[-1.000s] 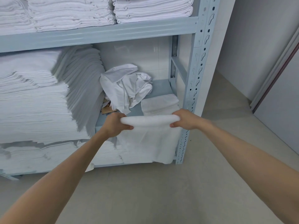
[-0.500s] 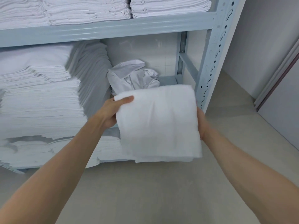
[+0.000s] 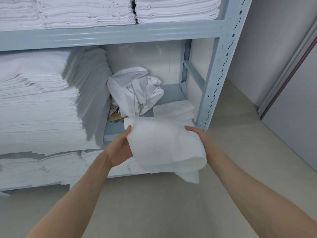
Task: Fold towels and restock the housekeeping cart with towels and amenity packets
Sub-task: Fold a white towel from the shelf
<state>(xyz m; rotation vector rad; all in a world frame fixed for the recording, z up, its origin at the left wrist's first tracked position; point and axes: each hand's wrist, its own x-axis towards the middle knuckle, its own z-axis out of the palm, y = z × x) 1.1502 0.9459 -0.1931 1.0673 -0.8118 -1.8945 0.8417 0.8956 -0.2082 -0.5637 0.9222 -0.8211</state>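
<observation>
A white towel [image 3: 164, 143], folded over into a thick bundle, hangs between both hands in front of the blue-grey metal shelf unit [image 3: 109, 34]. My left hand [image 3: 121, 148] grips its left edge, thumb on top and fingers hidden underneath. My right hand [image 3: 200, 136] holds the right side, fingers curled over the far corner. The towel's lower fold sags at the right. Behind it a folded white towel [image 3: 175, 109] lies flat on the middle shelf near the right post.
A crumpled white sheet [image 3: 135, 93] and cardboard scraps [image 3: 115, 114] sit on the middle shelf. Tall stacks of folded white linen [image 3: 37, 103] fill the left; more stacks [image 3: 176, 9] lie on the top shelf. The upright post [image 3: 217, 73] stands right, with beige floor and a grey wall beyond.
The towel hung draped from both hands, was lifted spread flat toward me, and is now lowered and folded over into a thicker bundle. Both hands kept their hold.
</observation>
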